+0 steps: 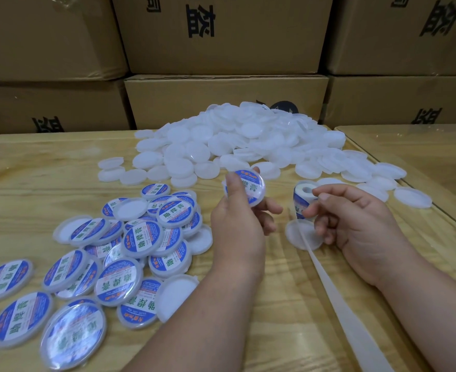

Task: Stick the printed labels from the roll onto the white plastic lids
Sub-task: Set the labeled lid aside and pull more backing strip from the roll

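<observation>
- Brown cardboard cartons (221, 36) printed with black characters are stacked as a wall behind the pale wooden worktop (33, 167).
- A big heap of plain white round plastic lids (237, 140) lies at the far middle of the worktop, spilling toward its right edge; these are not yet labelled.
- A looser pile of lids bearing blue-and-white printed labels (130, 242) lies near the left, several overlapping and a few turned blank side up.
- A long strip of bare white backing paper (339, 294) trails from the roll toward the near edge, passing over one blank white lid (302, 234) that lies flat under the right hand.
- The left hand (237, 226) holds up one freshly labelled white lid (247, 190), its grip pinching the lid between the thumb on the label face and the fingers behind.
- The right hand (361, 218) has its grip curled round the small roll of printed labels (303, 200), thumb and forefinger at its edge, just above the worktop.
- Risks, as I judge them: the thumb may leave a bubble or a lifted edge if it does not smooth the whole label; a careless toss onto the left pile could land the lid face down and hide it among blanks; the trailing backing could snag on the lid beneath or drag it, and the next label might peel off crooked.
</observation>
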Tool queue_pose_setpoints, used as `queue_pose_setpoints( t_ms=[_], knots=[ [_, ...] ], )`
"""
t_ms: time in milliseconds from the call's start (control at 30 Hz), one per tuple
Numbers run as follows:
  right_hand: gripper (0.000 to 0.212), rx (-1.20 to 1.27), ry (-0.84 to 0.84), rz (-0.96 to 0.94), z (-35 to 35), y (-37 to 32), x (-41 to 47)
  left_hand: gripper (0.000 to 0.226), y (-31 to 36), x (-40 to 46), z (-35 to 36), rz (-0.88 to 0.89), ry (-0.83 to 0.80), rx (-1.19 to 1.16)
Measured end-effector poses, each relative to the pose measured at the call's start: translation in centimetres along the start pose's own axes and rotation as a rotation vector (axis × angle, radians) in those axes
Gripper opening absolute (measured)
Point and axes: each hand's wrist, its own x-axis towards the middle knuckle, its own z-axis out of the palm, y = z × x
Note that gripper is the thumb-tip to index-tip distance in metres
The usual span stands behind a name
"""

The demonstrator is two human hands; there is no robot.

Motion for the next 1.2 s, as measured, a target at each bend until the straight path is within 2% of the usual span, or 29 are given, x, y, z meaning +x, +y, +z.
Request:
queue_pose_setpoints(
  t_ms=[200,300,367,433,567,667,800,933,1000,1200],
  knots=[
    [0.011,-0.009,0.036,-0.007,0.1,0.0,-0.1,0.035,-0.1,1.1,-0.2,-0.101,0.182,-0.136],
    [0.022,-0.074,0.097,-0.079,0.2,0.1,-0.3,0.045,-0.1,1.1,-0.3,-0.090,0.175,-0.144],
    [0.029,-0.128,0.119,-0.126,0.3,0.1,-0.5,0.036,0.1,1.0,-0.4,-0.107,0.166,-0.208],
    [0.027,-0.150,0.129,-0.151,0.4,0.0,-0.6,0.023,0.5,1.1,-0.4,-0.124,0.170,-0.283],
    [0.021,-0.160,0.147,-0.144,0.6,-0.2,-0.7,0.039,0.9,1.4,-0.7,-0.154,0.217,-0.436],
    [0.033,-0.193,0.154,-0.140,0.6,-0.2,-0.8,0.039,1.0,1.4,-0.8,-0.167,0.272,-0.487],
    [0.028,-0.296,0.146,-0.170,0.9,-0.1,-0.8,0.032,0.8,1.4,-0.7,-0.160,0.259,-0.458],
    [0.017,-0.400,0.135,-0.165,1.3,0.1,-0.9,0.015,0.5,0.9,-0.3,-0.098,0.163,-0.270],
    [0.016,-0.447,0.126,-0.148,1.3,0.2,-1.0,0.023,0.1,0.4,0.0,-0.036,0.121,-0.089],
    [0.022,-0.588,0.109,-0.152,1.3,0.0,-1.2,0.042,-1.6,-1.2,0.5,0.280,-0.143,0.763]
  ],
)
